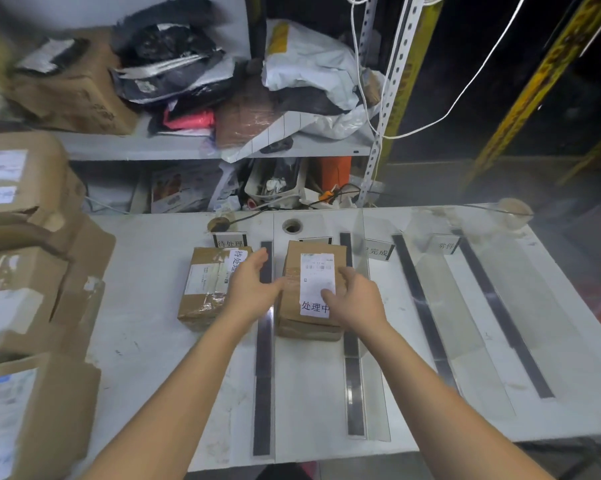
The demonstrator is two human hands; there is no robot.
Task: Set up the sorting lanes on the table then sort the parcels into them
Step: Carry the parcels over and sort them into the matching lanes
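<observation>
We see the labelled parcel (294, 258) lying in the second lane from the left, between the first dark strip (263, 375) and the second dark strip (353, 393), its right edge at or over the second. Our right hand (356, 299) rests on its top and our left hand (252, 282) hovers with straight fingers at its left side, neither clamped. A careless shove here could drag a strip askew or knock the neighbouring parcel (205, 285) in the far-left lane, blurring the lanes on the table (153, 341).

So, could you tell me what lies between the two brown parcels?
A dark lane strip runs along the table between the left parcel and the right parcel, with the left hand over its far part; the head view shows it.
</observation>
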